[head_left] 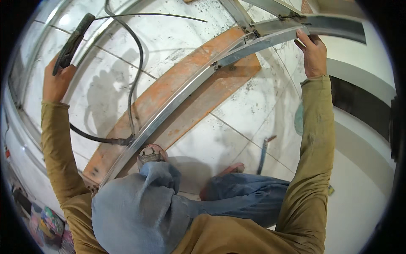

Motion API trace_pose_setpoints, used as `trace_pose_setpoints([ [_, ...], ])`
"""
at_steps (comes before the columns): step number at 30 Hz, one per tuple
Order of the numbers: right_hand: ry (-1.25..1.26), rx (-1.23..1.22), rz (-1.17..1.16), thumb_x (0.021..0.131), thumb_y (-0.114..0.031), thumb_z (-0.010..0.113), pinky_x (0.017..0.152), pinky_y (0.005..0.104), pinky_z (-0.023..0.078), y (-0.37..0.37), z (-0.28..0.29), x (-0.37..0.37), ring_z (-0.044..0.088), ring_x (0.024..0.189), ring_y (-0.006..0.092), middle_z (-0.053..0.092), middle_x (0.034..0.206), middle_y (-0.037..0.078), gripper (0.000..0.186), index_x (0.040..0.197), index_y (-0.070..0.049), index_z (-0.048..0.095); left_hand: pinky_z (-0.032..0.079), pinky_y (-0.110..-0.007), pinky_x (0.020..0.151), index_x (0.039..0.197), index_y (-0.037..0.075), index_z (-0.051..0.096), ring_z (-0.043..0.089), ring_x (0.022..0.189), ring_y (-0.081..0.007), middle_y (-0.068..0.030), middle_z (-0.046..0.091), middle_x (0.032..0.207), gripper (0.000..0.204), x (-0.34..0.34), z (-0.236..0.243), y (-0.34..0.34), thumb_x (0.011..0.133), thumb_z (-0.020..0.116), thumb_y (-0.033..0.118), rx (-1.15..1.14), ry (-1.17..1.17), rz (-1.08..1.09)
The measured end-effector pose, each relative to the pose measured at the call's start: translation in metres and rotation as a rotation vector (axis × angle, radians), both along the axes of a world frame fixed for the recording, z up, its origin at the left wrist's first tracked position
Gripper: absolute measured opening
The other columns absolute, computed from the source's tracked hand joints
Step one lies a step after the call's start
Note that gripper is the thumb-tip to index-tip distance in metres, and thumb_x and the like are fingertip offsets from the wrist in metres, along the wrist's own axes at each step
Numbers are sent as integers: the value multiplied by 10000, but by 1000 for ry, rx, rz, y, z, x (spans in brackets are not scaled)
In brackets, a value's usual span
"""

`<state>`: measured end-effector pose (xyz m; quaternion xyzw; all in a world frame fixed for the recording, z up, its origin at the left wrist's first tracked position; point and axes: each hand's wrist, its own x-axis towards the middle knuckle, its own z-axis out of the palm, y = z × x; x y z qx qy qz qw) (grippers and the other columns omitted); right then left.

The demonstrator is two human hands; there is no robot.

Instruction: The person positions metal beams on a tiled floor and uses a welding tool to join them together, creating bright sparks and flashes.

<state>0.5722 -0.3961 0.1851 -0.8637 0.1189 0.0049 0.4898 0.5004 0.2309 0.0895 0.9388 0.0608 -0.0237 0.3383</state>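
Note:
My left hand (pixel 56 84) is closed round the handle of a black welding electrode holder (pixel 75 42), raised at the upper left. A thin welding rod (pixel 156 15) sticks out of its jaw to the right. At the upper right my right hand (pixel 314 54) pinches the end of a short grey metal bar (pixel 260 45), index finger on top. That bar meets a long metal bar (pixel 173 99) at a dark, rough joint (pixel 215 65). Other joined metal bars (pixel 281 24) lie just behind it.
An orange-brown wooden plank (pixel 118 122) lies under the long bar on white, smudged tiles (pixel 237 114). A black cable (pixel 139 55) loops over it. My foot (pixel 151 153) is beside the bar. A blue-handled tool (pixel 263 155) lies nearer me. More metal bars (pixel 95 31) stand left.

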Motion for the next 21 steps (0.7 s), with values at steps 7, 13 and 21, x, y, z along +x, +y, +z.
trace_pose_setpoints([
  [7, -21, 131, -70, 897, -169, 753, 1023, 394, 456, 25, 12, -6, 598, 1108, 215, 625, 1213, 115, 470, 1265, 42, 550, 460, -251, 696, 1315, -72, 575, 546, 721, -103, -21, 602, 789, 527, 10, -14, -6, 814, 609, 89, 39, 50, -66],
  [13, -30, 136, -123, 922, -154, 726, 1043, 424, 437, 30, 11, -4, 596, 1117, 220, 627, 1208, 122, 433, 1262, 42, 542, 476, -268, 695, 1311, -76, 575, 565, 696, -130, -73, 612, 771, 517, 16, -28, -15, 824, 597, 95, -12, 71, -117],
  [21, -31, 139, -106, 927, -161, 723, 1057, 433, 421, 28, 12, -5, 591, 1129, 221, 627, 1209, 125, 429, 1257, 41, 538, 493, -291, 718, 1295, -60, 589, 606, 703, -174, -126, 627, 773, 497, 20, -33, -31, 822, 587, 93, 34, 55, -140],
])
